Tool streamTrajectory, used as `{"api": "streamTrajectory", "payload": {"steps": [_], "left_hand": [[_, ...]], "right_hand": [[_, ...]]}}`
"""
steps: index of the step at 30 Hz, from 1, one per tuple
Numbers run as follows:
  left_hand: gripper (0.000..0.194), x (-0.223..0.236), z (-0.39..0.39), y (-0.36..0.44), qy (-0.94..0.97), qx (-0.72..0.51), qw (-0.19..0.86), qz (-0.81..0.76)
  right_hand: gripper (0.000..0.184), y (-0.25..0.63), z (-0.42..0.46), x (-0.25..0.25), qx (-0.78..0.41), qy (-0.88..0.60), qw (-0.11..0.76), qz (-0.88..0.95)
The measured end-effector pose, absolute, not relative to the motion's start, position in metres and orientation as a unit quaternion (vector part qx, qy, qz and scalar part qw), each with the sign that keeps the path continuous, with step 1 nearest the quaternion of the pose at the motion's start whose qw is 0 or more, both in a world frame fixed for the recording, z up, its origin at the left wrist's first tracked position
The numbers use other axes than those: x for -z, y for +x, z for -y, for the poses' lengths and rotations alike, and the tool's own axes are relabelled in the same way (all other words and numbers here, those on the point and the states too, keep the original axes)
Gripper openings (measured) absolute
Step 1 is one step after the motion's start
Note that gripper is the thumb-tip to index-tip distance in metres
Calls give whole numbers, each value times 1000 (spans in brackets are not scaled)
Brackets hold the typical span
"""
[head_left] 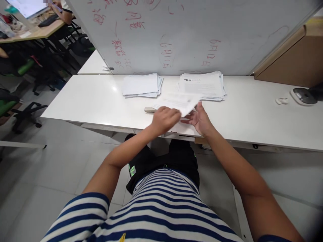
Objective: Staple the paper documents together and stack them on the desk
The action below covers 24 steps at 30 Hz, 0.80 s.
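Observation:
Printed sheets of paper are lifted and tilted over the desk's front part, slightly blurred. My left hand is closed on their near left edge, fingers curled. On the other side, my right hand has its fingers stretched apart beside the near right corner, the thumb close to the paper's edge; whether it touches is unclear. Just left of my left hand lies a slim beige object, perhaps a stapler, partly hidden. Behind the lifted sheets are a left paper stack and a right paper stack with a printed top page.
A whiteboard with red writing stands along the back edge of the white desk. At right are a cardboard box, a computer mouse and a small white object. Another person's arm shows at far left.

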<state>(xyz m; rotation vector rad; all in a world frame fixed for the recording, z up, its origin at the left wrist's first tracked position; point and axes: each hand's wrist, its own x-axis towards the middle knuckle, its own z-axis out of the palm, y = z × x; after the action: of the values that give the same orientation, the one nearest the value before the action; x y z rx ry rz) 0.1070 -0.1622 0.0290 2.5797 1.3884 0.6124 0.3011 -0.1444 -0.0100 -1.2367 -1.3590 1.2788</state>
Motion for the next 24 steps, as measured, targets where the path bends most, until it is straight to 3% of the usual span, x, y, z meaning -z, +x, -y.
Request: {"api": "streamTrajectory", "payload": {"steps": [2,5,8,11,18,24], "left_hand": [[31,-23,174,117,889,-184,86,-411],[32,-22,166,109,886,-205,63,-412],[40,-29,124,77,809,-253,23,-530],[43,-32,69,38,724,-206,15,-658],[91,4,-1,-3,657,-69,55,-748],[81,14,-3,-1,638,-94,40,-763]], "right_hand": [[54,300,148,8,-566,-488,451,488],[39,315,145,18,-492,-564,492,445],[34,337,139,34,-415,-628,497,431],[37,346,138,45,-402,-627,524,413],[32,337,141,48,-391,-610,544,423],[31,339,140,51,-386,-597,564,421]]}}
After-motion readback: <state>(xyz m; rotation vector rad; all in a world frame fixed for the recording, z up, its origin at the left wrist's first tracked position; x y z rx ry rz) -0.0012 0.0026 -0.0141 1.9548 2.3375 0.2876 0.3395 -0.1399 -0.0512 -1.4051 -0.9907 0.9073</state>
